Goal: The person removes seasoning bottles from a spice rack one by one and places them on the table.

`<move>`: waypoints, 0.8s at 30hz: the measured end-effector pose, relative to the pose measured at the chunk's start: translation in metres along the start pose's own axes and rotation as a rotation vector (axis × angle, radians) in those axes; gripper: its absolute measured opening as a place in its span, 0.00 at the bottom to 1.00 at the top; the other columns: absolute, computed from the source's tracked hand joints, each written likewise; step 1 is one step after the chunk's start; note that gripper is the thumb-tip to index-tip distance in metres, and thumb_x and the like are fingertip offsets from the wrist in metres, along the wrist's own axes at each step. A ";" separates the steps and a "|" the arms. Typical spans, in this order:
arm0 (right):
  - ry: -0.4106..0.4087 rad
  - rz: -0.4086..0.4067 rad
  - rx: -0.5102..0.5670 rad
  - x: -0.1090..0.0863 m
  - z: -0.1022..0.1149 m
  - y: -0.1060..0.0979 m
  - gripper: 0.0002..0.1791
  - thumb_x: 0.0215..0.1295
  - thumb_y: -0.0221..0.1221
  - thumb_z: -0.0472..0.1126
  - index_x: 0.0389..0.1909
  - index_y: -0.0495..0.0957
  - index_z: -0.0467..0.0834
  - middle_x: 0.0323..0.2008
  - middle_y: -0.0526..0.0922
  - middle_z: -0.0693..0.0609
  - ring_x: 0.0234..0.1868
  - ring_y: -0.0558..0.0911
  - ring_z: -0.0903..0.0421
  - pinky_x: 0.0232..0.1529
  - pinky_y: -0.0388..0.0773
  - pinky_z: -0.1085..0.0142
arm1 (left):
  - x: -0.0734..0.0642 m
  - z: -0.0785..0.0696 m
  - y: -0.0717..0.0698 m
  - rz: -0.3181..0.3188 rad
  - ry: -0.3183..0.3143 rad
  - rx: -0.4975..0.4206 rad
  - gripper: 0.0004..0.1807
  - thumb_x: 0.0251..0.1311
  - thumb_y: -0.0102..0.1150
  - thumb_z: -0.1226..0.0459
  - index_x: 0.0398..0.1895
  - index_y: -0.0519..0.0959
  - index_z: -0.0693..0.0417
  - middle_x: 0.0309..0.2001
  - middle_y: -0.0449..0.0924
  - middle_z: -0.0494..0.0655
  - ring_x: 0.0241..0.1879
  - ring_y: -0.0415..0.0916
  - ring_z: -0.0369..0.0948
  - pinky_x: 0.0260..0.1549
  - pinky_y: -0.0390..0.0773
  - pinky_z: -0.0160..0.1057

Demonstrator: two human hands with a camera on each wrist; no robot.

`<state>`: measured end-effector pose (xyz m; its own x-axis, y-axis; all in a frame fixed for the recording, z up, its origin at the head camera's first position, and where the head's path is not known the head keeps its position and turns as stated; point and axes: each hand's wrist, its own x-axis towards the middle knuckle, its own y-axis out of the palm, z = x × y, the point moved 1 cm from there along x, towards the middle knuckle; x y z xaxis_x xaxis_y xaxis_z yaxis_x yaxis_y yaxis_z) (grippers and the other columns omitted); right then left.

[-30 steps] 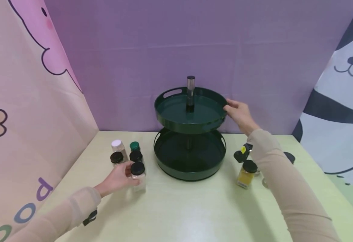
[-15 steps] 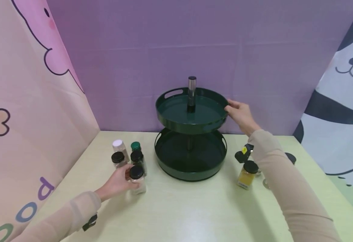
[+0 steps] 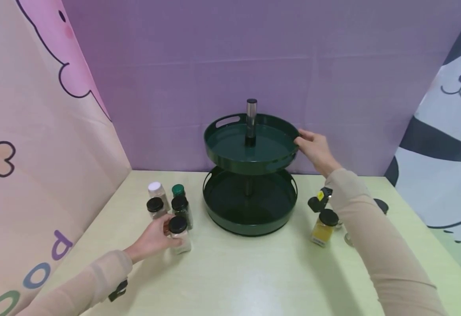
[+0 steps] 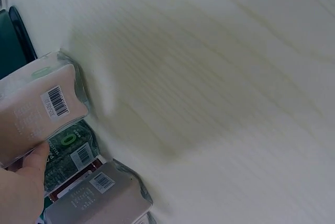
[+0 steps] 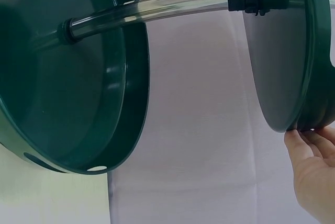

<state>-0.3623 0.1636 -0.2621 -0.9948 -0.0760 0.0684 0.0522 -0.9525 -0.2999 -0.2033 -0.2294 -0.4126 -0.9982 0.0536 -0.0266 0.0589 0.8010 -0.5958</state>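
On the left of the table my left hand (image 3: pixel 153 239) grips a clear square spice jar (image 3: pixel 181 241) with a black lid. The left wrist view shows that jar's barcode and its pale pinkish powder (image 4: pixel 44 111). Close behind it are a black-lidded jar of dark green flakes (image 3: pixel 183 213), another black-lidded jar (image 3: pixel 156 206), a green-lidded jar (image 3: pixel 178 190) and a white-lidded jar (image 3: pixel 157 193). My right hand (image 3: pixel 317 151) pinches the right rim of the upper tray (image 3: pixel 250 166) of a dark green two-tier stand. Below sits its lower tray (image 3: pixel 248 228).
A metal post (image 3: pixel 251 116) rises through the stand's middle. To the right stand a yellow-filled jar (image 3: pixel 322 232) with a black lid and several other jars, partly hidden by my right sleeve (image 3: pixel 369 228). A purple backdrop (image 3: pixel 167 87) closes off the table's (image 3: pixel 230 276) back edge.
My left hand and the pale jar have shifted slightly towards me, uncovering more of the jar of green flakes behind. My right hand stays on the upper tray's rim.
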 end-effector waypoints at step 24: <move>-0.014 -0.003 0.000 0.000 -0.003 -0.003 0.30 0.63 0.47 0.38 0.68 0.56 0.41 0.69 0.56 0.47 0.68 0.58 0.54 0.65 0.62 0.61 | 0.001 0.008 0.001 0.014 0.030 -0.048 0.37 0.40 0.70 0.69 0.55 0.65 0.69 0.54 0.72 0.63 0.54 0.71 0.55 0.55 0.71 0.50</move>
<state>-0.3623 0.1670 -0.2637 -0.9935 -0.0776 0.0828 0.0494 -0.9527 -0.2999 -0.2042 -0.2338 -0.4198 -0.9966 0.0822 -0.0098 0.0737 0.8275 -0.5565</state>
